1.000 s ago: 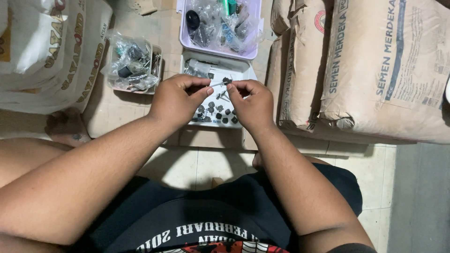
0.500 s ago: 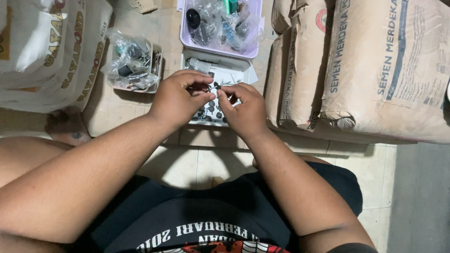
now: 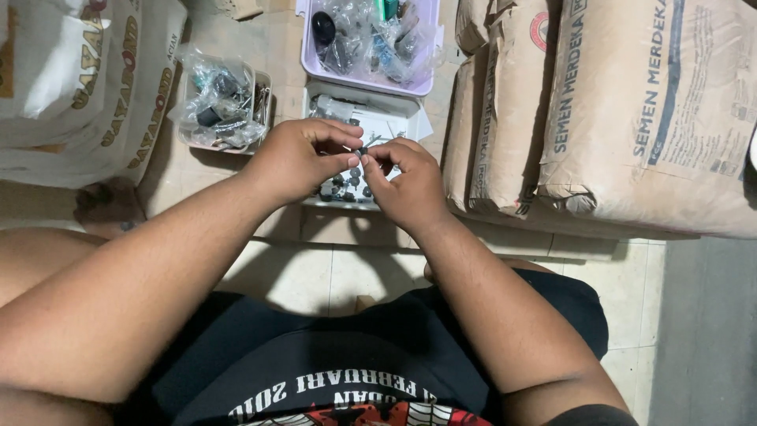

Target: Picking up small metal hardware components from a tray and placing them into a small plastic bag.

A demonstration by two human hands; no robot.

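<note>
Metal, thin and slippery, the small grey rotary bit sits pinched between our left hand and right hand, fingers closed, over the white tray at twelve o'clock; we judge a loosened pinch could drop it among loose bits.

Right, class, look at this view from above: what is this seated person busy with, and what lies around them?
A seated person pinches a small dark-tipped metal bit between the left hand and right hand, held close together over a white tray of similar small bits. Beyond it sits a lilac tub of bagged parts, and to the left a clear container of more bagged bits. Brown paper sacks stand on the right, white sacks on the left.
</note>
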